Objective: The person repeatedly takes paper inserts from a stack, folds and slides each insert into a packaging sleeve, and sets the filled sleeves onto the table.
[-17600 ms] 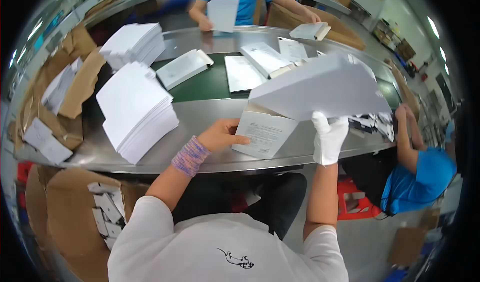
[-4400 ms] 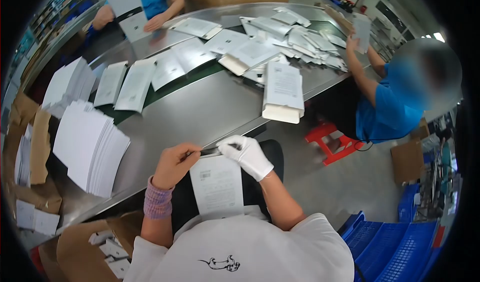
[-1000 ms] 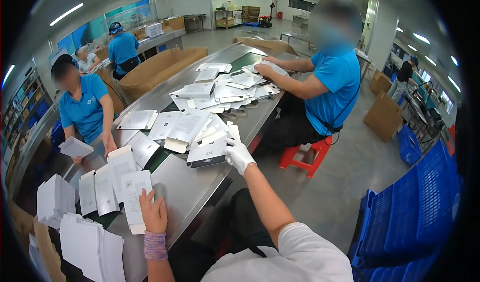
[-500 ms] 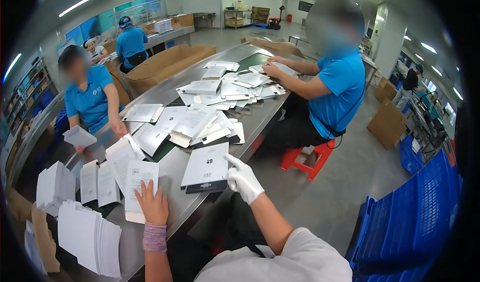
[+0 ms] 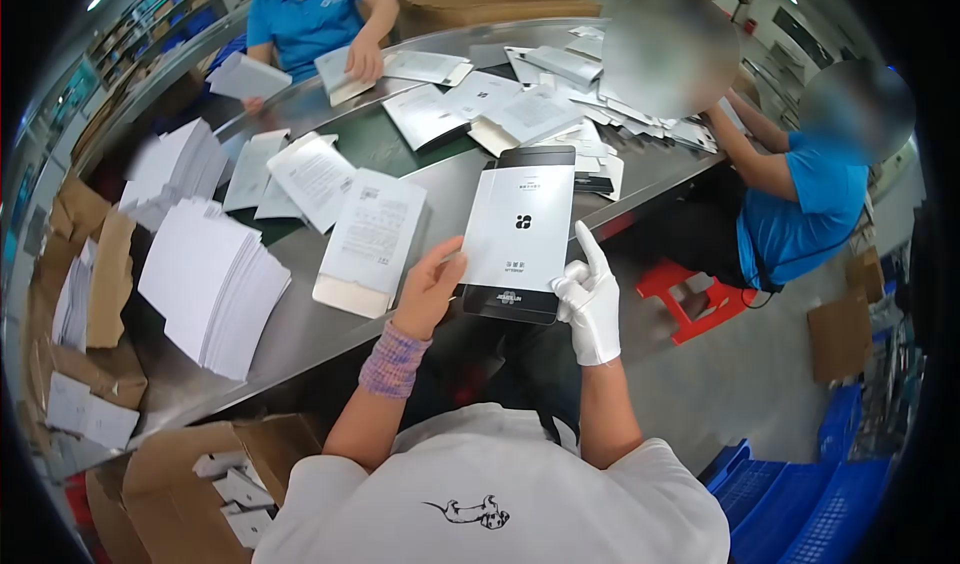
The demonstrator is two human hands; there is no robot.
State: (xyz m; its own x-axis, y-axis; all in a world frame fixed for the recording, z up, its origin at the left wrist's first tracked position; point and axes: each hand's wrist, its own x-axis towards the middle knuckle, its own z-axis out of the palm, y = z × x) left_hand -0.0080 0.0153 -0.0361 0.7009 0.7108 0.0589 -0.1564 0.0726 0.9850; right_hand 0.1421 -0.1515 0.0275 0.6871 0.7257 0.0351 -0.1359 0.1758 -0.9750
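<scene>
A flat white carton with black end flaps [image 5: 520, 219] is held up over the table's near edge. My left hand [image 5: 428, 289], bare with a knitted band at the wrist, has its fingers at the carton's left side. On the right side my gloved right hand [image 5: 590, 304] grips the lower corner, its index finger pointing up. Left of the carton, a white printed box [image 5: 372, 234] lies on the metal table [image 5: 340, 339]. More printed cartons [image 5: 312, 176] lie behind it.
Tall white stacks [image 5: 215, 279] stand at the left. Two co-workers in blue handle cartons across the table and at the right. A carton pile [image 5: 590, 84] lies at the back. Below left is a cardboard box [image 5: 165, 474]; a red stool [image 5: 690, 304] and blue crates [image 5: 800, 504] are right.
The black-flapped carton has come off the table, now between both my hands. My left hand has left the printed box for the carton's left side. The view has tilted down.
</scene>
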